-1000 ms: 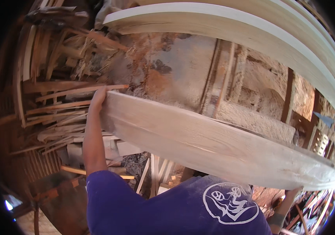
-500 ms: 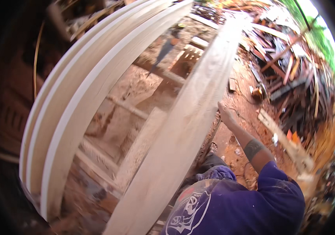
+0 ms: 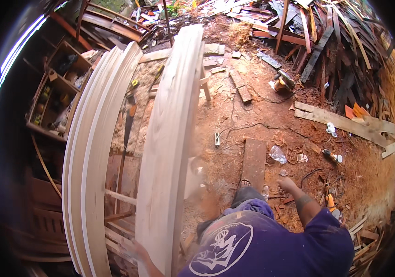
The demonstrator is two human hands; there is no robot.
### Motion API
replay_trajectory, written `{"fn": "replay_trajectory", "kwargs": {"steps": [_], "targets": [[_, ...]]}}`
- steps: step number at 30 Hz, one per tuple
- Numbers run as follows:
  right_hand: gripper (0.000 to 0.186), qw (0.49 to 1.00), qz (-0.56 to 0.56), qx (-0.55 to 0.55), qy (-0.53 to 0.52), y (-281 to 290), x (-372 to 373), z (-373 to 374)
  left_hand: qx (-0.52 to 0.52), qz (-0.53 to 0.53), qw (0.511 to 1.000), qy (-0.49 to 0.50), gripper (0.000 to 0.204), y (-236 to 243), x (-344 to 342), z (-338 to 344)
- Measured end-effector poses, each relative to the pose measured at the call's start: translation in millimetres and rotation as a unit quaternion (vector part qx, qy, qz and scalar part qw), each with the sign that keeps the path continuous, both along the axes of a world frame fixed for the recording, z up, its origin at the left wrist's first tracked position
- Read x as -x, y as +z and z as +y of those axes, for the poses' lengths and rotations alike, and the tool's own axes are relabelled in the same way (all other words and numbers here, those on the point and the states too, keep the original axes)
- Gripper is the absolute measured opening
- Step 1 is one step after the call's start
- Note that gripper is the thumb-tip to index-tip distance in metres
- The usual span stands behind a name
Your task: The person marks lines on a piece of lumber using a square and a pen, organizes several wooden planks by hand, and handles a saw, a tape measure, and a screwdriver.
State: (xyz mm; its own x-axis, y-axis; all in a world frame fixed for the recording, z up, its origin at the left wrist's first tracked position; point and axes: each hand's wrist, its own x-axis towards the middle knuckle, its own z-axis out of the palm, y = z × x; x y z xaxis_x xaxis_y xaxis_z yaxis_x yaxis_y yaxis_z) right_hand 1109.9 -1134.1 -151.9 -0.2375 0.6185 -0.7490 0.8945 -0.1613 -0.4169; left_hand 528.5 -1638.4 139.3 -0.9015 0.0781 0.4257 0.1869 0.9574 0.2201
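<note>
A long pale wooden board [image 3: 167, 138] with a stepped right edge lies lengthwise in front of me. My left hand [image 3: 138, 253] is at its near left edge, somewhat blurred, with fingers stretched out and no object visible in them. Whether it presses on the board I cannot tell. My right hand [image 3: 287, 185] hangs over the ground to the right, apart from the board, its fingers loosely apart and nothing visible in them. Left of the board stand several curved-looking pale boards [image 3: 97, 138] side by side. Between them lies a handsaw [image 3: 127, 127] with an orange-brown handle.
Wooden supports [image 3: 120, 197] show under the boards. A brown plank [image 3: 254, 159] lies by my foot. Cords, a power tool [image 3: 282, 83], a plastic bottle [image 3: 278, 154] and an angle grinder [image 3: 331, 201] lie on the ground. Scrap wood [image 3: 331, 60] is heaped at far right; wooden shelves [image 3: 59, 90] stand left.
My view has turned to the right and the blur has lessened. The right hand has left the board's edge and moved off to the right. My left hand has come into view.
</note>
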Motion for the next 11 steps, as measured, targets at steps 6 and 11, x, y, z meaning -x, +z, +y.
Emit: {"fn": "replay_trajectory", "kwargs": {"steps": [6,11], "targets": [[0.037,0.909,0.046,0.023,-0.414,62,-99,45,0.065,-0.008,0.988,-0.143,0.050,49,4,211],[0.037,0.845,0.144,0.039,-0.513,-10,-162,11,-0.001,-0.060,0.957,-0.283,0.054,30,30,380]]}}
